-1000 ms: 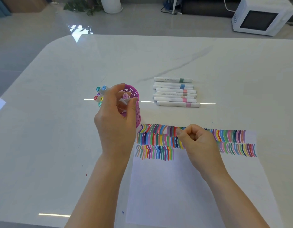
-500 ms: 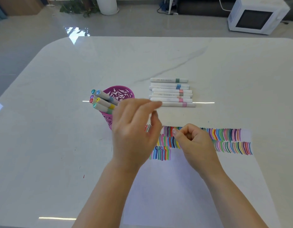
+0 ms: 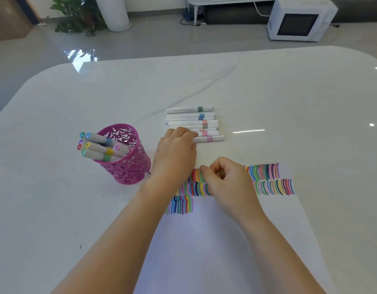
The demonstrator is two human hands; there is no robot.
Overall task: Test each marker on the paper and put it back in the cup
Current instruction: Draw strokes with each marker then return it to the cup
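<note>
Partway. Roughly six tested markers [image 3: 100, 149] sit in the purple cut-out cup [image 3: 128, 166], left. Seven white-barrelled markers [image 3: 204, 122] lie in a row beyond the white stroke-covered paper [image 3: 204, 240]. Left hand [image 3: 175, 153] is on the row's left ends; can't tell if it's gripping one. Right hand [image 3: 228, 181] is clenched on the paper, apparently empty.

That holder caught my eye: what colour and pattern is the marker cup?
The cup is magenta-purple, pierced with a leafy cut-out pattern; the head view shows it best.
</note>
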